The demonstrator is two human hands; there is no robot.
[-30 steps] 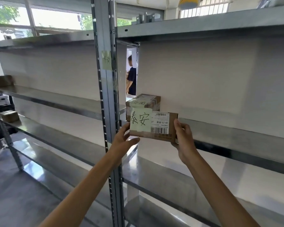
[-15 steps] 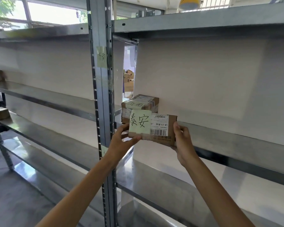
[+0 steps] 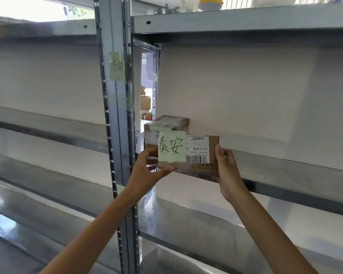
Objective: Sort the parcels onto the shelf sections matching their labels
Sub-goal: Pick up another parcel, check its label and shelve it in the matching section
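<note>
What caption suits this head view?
Both hands, left hand and right hand, hold a labelled parcel at the shelf.

The held parcel sits at the shelf's front edge, right of the upright post, with a second parcel just behind it.

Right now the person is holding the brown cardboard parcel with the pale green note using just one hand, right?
Not quite. In the head view both hands hold the brown cardboard parcel with the pale green note: the left hand and the right hand.
</note>
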